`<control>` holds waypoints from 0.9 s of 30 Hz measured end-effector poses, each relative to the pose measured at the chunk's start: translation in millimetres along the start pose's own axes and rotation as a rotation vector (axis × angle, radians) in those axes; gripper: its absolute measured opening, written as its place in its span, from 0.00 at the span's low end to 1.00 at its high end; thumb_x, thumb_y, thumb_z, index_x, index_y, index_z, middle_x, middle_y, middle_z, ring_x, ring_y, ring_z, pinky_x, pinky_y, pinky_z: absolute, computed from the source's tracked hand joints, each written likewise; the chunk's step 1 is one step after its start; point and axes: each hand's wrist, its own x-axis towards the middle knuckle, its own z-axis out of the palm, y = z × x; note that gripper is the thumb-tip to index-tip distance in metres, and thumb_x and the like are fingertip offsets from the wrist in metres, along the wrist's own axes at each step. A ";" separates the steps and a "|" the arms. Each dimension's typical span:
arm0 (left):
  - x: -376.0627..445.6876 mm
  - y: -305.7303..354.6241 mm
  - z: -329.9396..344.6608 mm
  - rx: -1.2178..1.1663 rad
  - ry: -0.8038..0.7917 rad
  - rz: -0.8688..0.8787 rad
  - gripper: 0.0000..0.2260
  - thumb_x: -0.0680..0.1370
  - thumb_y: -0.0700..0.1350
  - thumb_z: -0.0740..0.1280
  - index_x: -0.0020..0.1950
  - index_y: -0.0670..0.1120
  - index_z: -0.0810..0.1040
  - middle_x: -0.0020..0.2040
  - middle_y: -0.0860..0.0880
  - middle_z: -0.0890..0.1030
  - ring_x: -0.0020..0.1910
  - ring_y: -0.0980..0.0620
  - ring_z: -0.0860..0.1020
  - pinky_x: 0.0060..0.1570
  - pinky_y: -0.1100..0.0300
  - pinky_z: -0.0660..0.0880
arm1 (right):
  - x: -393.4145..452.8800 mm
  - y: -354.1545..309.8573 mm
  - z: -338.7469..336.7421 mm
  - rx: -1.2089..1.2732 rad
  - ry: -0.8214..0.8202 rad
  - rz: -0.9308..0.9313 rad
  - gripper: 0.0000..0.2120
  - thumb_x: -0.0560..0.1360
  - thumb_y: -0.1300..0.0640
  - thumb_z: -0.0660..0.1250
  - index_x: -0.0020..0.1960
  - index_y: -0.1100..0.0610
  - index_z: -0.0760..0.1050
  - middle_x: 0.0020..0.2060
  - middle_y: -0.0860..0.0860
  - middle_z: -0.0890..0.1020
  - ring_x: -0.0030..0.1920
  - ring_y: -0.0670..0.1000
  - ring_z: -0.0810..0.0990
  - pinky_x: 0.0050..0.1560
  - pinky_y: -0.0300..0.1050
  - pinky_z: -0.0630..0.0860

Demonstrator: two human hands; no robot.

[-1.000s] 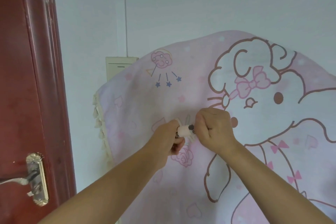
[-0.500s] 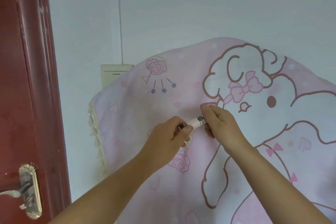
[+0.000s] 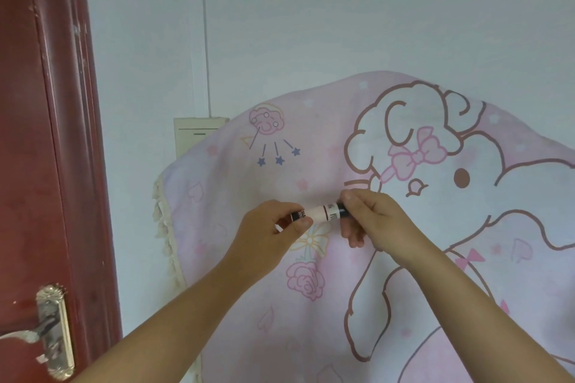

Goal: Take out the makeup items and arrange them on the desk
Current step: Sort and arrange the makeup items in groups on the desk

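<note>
Head view: at the middle of the frame, 2 hands hold 1 small makeup tube [image 3: 320, 213] level between them, in front of a pink cartoon-printed cloth [image 3: 404, 258] that drapes over the right half of the picture. The left hand [image 3: 273, 230] pinches the tube's dark left end between thumb and curled fingers; the right hand [image 3: 370, 221] pinches the dark right end, its grip closed on the cap side. Holding both ends this way suits steadying the body while the cap is twisted or checked, though which cannot be told. No surface shows anywhere, so the tube is not yet set down. A red door [image 3: 40, 165] with a metal handle [image 3: 46, 329] fills the left edge; a wall switch [image 3: 193, 134] peeks out above the cloth.
</note>
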 end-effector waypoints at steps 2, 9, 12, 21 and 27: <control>-0.8 -0.1 -1.3 0.028 0.002 0.019 0.07 0.74 0.44 0.66 0.50 0.45 0.80 0.35 0.59 0.72 0.35 0.65 0.73 0.38 0.78 0.67 | 0.1 1.4 1.9 -0.004 0.020 -0.020 0.12 0.77 0.61 0.58 0.37 0.55 0.73 0.23 0.44 0.77 0.24 0.41 0.74 0.28 0.34 0.71; -3.0 -2.5 -5.8 -0.010 0.030 -0.044 0.04 0.75 0.44 0.66 0.47 0.46 0.79 0.34 0.57 0.73 0.33 0.60 0.73 0.35 0.76 0.67 | -0.7 7.9 2.9 0.142 -0.054 -0.024 0.13 0.76 0.65 0.58 0.51 0.48 0.71 0.45 0.47 0.78 0.40 0.40 0.79 0.41 0.35 0.78; -1.8 0.2 -6.8 -0.028 0.029 -0.038 0.03 0.74 0.43 0.66 0.46 0.47 0.79 0.34 0.57 0.73 0.32 0.62 0.73 0.35 0.76 0.68 | 0.8 4.8 7.7 0.053 -0.018 -0.003 0.12 0.78 0.57 0.53 0.41 0.51 0.73 0.31 0.46 0.78 0.28 0.41 0.76 0.31 0.35 0.74; -0.1 1.3 -8.4 -0.006 0.029 -0.010 0.07 0.74 0.45 0.66 0.50 0.46 0.80 0.35 0.58 0.73 0.34 0.63 0.73 0.37 0.77 0.68 | -1.4 11.8 1.3 0.244 -0.074 -0.092 0.26 0.70 0.77 0.56 0.54 0.48 0.66 0.45 0.52 0.76 0.40 0.45 0.79 0.39 0.37 0.77; -1.4 2.2 -6.4 -0.009 0.010 0.011 0.05 0.74 0.43 0.68 0.48 0.45 0.81 0.35 0.58 0.74 0.34 0.67 0.73 0.36 0.76 0.68 | 0.1 9.1 5.6 -0.038 -0.006 -0.055 0.12 0.77 0.55 0.56 0.38 0.55 0.73 0.22 0.45 0.76 0.23 0.42 0.73 0.29 0.34 0.71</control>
